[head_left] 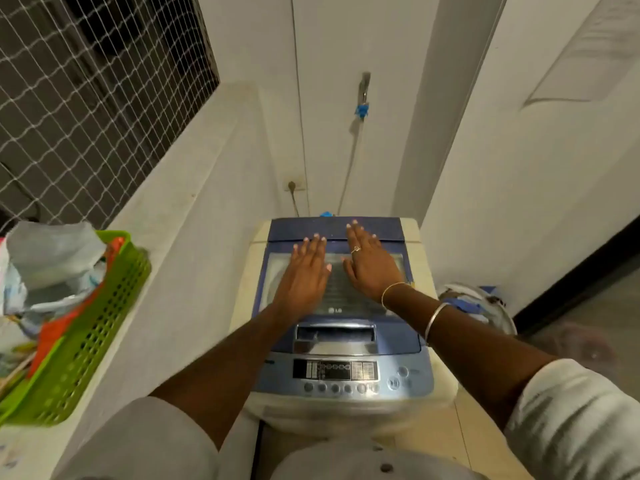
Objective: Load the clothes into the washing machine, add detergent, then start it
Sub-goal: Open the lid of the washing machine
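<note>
Washing machine (341,344), top-loader, blue lid (332,230) closed; control panel (337,374) along its near edge. Left hand (304,271) and right hand (370,265): fingers spread flat, palms on lid, grasping nothing. Green basket (79,344) of clothes (48,258) on ledge, left.

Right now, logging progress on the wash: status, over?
Both hands, left and right, flat and open on the closed lid. Control panel untouched. Green basket holds items, left ledge. Nothing blocking.

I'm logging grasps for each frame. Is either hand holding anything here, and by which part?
Nothing is held. The left hand and right hand both lie flat, fingers spread, on the closed washing machine lid.
</note>
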`<action>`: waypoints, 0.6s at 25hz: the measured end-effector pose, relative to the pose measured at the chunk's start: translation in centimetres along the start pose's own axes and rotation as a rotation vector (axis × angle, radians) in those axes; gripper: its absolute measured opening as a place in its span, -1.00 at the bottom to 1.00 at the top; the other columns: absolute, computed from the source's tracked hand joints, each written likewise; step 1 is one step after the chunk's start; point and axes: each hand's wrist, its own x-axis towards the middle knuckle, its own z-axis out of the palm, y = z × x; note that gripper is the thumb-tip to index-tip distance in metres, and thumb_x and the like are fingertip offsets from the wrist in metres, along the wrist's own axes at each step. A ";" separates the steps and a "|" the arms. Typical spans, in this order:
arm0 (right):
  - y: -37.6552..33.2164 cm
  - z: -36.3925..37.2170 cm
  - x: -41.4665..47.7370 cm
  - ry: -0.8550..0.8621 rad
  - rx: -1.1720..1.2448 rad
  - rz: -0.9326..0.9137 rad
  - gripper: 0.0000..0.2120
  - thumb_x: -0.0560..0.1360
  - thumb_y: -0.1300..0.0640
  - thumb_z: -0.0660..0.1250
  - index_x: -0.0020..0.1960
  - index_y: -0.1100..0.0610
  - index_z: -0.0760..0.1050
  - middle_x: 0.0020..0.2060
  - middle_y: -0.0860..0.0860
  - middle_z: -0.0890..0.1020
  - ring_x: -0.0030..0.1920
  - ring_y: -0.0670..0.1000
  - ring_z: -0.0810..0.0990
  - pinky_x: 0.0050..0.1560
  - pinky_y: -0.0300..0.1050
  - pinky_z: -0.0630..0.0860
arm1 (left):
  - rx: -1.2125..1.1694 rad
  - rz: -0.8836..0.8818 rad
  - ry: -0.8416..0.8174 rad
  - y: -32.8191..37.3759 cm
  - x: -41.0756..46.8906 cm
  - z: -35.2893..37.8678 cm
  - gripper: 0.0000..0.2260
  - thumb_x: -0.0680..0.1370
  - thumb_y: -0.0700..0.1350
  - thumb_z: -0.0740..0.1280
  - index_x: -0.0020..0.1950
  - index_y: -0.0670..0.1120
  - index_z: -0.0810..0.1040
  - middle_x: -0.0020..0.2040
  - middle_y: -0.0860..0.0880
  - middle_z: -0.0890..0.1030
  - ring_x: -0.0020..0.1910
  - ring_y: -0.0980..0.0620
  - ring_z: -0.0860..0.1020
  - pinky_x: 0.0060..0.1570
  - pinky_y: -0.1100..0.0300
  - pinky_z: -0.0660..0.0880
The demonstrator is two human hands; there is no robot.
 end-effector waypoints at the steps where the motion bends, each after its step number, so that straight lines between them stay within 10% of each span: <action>1: -0.4 0.6 -0.8 -0.033 -0.007 -0.001 -0.45 0.66 -0.06 0.04 0.57 0.14 0.10 0.42 0.22 0.42 0.32 0.17 0.51 0.34 0.11 0.46 | -0.050 -0.042 -0.053 0.3 -1.0 0.4 -0.54 0.70 0.01 0.07 0.59 -0.11 0.19 0.51 -0.16 0.35 0.50 -0.12 0.32 0.52 -0.04 0.20; 5: -1.8 3.3 -4.4 -0.234 -0.119 -0.116 -0.72 0.60 -0.09 0.12 0.00 0.06 0.51 -0.19 0.06 0.67 -0.28 0.11 0.60 -0.28 -0.05 0.51 | -0.081 -0.033 -0.216 -0.1 -5.0 3.1 -0.82 0.66 -0.09 0.20 0.04 -0.13 0.56 -0.21 -0.12 0.64 -0.27 -0.08 0.62 -0.17 -0.04 0.61; 15: -2.6 6.9 -8.5 -0.470 -0.139 -0.100 -0.64 0.61 -0.05 0.09 -0.21 0.09 0.51 -0.40 0.00 0.52 -0.34 0.08 0.56 -0.30 -0.06 0.51 | -0.037 0.030 -0.549 -0.7 -7.0 3.6 -0.69 0.68 0.07 0.13 0.08 -0.07 0.59 -0.06 -0.02 0.62 -0.09 -0.01 0.60 -0.09 0.09 0.54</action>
